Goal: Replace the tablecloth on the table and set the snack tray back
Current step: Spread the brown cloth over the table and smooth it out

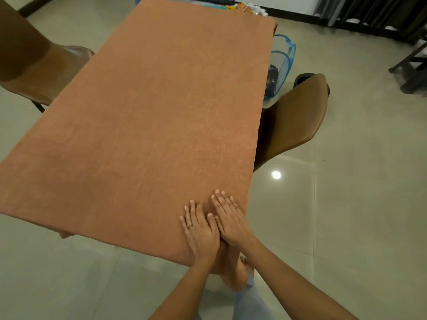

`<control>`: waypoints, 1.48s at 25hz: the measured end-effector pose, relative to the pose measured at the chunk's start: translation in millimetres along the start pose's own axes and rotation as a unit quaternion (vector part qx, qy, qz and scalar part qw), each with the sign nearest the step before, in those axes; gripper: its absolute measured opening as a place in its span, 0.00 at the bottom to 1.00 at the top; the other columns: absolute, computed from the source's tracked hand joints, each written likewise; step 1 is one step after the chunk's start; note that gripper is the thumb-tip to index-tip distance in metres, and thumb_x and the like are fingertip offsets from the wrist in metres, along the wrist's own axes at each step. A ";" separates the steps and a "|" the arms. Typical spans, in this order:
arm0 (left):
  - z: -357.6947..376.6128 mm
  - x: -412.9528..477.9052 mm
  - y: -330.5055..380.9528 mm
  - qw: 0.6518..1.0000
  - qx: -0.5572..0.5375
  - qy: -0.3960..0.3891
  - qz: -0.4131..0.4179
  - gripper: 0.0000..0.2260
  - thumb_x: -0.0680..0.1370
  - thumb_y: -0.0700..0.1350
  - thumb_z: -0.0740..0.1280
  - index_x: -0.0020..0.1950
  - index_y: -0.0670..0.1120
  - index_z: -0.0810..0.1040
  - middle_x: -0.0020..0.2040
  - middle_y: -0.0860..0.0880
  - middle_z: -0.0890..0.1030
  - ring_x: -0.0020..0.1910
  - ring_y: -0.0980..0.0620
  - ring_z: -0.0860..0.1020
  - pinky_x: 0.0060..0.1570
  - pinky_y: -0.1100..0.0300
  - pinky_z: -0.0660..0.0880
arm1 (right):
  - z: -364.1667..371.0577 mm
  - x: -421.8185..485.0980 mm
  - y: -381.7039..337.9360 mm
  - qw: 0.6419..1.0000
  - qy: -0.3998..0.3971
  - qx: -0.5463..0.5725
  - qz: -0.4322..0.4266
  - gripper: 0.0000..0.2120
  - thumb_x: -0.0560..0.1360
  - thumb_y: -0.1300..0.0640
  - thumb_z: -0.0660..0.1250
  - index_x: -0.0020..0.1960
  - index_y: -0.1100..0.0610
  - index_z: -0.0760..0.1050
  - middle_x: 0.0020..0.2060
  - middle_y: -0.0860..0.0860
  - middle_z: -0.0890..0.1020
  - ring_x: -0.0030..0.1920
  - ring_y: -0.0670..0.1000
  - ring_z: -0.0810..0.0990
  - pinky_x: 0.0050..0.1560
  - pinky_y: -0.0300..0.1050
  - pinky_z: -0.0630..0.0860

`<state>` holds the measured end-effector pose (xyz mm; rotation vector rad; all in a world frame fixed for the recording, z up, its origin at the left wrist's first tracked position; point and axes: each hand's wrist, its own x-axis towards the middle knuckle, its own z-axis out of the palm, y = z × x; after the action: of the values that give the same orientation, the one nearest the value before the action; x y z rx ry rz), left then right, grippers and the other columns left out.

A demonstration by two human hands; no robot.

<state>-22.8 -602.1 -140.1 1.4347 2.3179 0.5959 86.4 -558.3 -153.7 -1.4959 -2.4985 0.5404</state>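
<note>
Smoothing the new tablecloth [147, 107] – both palms flat at the near right corner
Cloth's long axis runs away from the hands; snack tray [245, 9] partly visible beyond the far end; left hand [201, 229] and right hand [228, 220] side by side, fingers straight – gripping nothing

A brown chair [298, 121] stands tucked at the right side, another brown chair [44, 72] at the left. A blue mesh basket [280, 63] sits on the glossy tiled floor [360, 181] beyond the right chair. Dark furniture legs [413, 70] show far right.
</note>
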 end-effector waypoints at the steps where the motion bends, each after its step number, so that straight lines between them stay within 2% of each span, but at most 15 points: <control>1: 8.0 -6.2 -1.8 1.000 0.014 0.001 0.008 0.24 0.79 0.53 0.53 0.70 0.43 0.70 0.72 0.42 0.68 0.74 0.43 0.62 0.74 0.47 0.49 | -1.4 3.4 10.3 0.999 -0.028 -0.017 -0.030 0.27 0.82 0.48 0.47 0.78 0.56 0.53 0.77 0.50 0.52 0.78 0.49 0.50 0.76 0.49 0.45; 7: 21.9 -9.1 -3.7 0.995 0.099 0.016 0.014 0.28 0.76 0.58 0.56 0.73 0.46 0.67 0.74 0.43 0.66 0.75 0.44 0.61 0.74 0.46 0.52 | -27.8 22.9 75.6 0.988 -0.085 -0.048 -0.118 0.28 0.82 0.45 0.47 0.79 0.53 0.48 0.78 0.48 0.50 0.77 0.45 0.45 0.76 0.49 0.42; 13: 18.4 -10.9 -1.8 0.995 0.102 0.002 0.009 0.29 0.77 0.61 0.54 0.75 0.48 0.64 0.77 0.47 0.61 0.77 0.48 0.54 0.75 0.48 0.47 | -51.9 57.9 120.2 0.984 -0.104 -0.072 -0.123 0.30 0.81 0.42 0.42 0.79 0.53 0.44 0.77 0.47 0.46 0.77 0.45 0.43 0.77 0.51 0.45; 16: 17.7 -9.8 1.4 0.995 0.096 -0.004 0.002 0.30 0.76 0.60 0.55 0.75 0.48 0.63 0.77 0.47 0.60 0.77 0.48 0.55 0.75 0.47 0.49 | -52.5 59.7 104.9 0.985 -0.108 -0.060 -0.122 0.30 0.82 0.45 0.45 0.78 0.57 0.44 0.77 0.50 0.44 0.77 0.48 0.39 0.77 0.51 0.42; 19: 14.9 -9.2 0.1 0.994 0.104 -0.020 0.012 0.33 0.75 0.63 0.57 0.77 0.50 0.59 0.78 0.48 0.57 0.77 0.47 0.54 0.75 0.45 0.49 | -40.5 54.3 69.1 0.966 -0.124 -0.042 -0.221 0.29 0.81 0.49 0.49 0.79 0.58 0.47 0.77 0.51 0.45 0.77 0.49 0.40 0.76 0.47 0.39; 21: 14.0 -8.7 1.5 0.992 0.115 -0.037 0.021 0.35 0.74 0.64 0.58 0.78 0.50 0.58 0.78 0.47 0.56 0.77 0.46 0.54 0.74 0.44 0.50 | -29.3 56.5 54.4 0.957 -0.142 -0.026 -0.253 0.29 0.80 0.49 0.49 0.78 0.57 0.49 0.77 0.52 0.48 0.77 0.50 0.43 0.76 0.48 0.39; 24: 13.3 -7.5 3.1 0.992 0.120 -0.037 0.020 0.37 0.72 0.66 0.59 0.77 0.49 0.59 0.78 0.47 0.57 0.77 0.45 0.55 0.74 0.43 0.51 | -20.5 65.6 57.9 0.964 -0.128 -0.041 -0.230 0.31 0.79 0.45 0.49 0.78 0.58 0.51 0.77 0.51 0.50 0.78 0.51 0.48 0.75 0.53 0.45; 28: 13.5 -9.6 0.7 0.991 0.127 -0.041 0.003 0.39 0.72 0.68 0.59 0.78 0.51 0.56 0.78 0.48 0.55 0.78 0.47 0.52 0.74 0.44 0.49 | -31.4 89.1 93.3 0.980 -0.100 -0.060 -0.162 0.32 0.80 0.42 0.47 0.79 0.56 0.48 0.77 0.50 0.49 0.78 0.50 0.47 0.75 0.51 0.39; 31: 13.9 -9.1 2.0 0.990 0.138 -0.039 -0.004 0.39 0.72 0.68 0.60 0.78 0.53 0.54 0.79 0.51 0.54 0.78 0.50 0.50 0.74 0.45 0.48 | -50.4 120.2 128.1 0.979 -0.097 -0.080 -0.160 0.32 0.80 0.41 0.45 0.79 0.55 0.45 0.77 0.48 0.46 0.77 0.49 0.44 0.75 0.49 0.36; 33: 13.5 -8.3 3.5 0.990 0.139 -0.027 -0.011 0.39 0.70 0.69 0.60 0.78 0.54 0.56 0.78 0.52 0.54 0.78 0.50 0.52 0.74 0.45 0.49 | -61.6 137.9 147.9 0.980 -0.098 -0.081 -0.155 0.32 0.80 0.40 0.44 0.79 0.56 0.45 0.77 0.48 0.46 0.77 0.48 0.43 0.75 0.46 0.35; 37: 17.3 0.1 26.4 0.984 0.168 0.039 -0.035 0.36 0.69 0.68 0.60 0.70 0.48 0.72 0.75 0.47 0.65 0.74 0.47 0.61 0.73 0.41 0.50 | -74.5 156.2 158.9 0.979 -0.093 -0.068 -0.167 0.31 0.80 0.45 0.46 0.76 0.62 0.57 0.76 0.56 0.59 0.76 0.55 0.56 0.75 0.48 0.41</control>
<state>5.7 -588.7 -141.0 1.4822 2.6141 0.2514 165.8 -337.2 -153.3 -1.0675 -2.9036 0.4768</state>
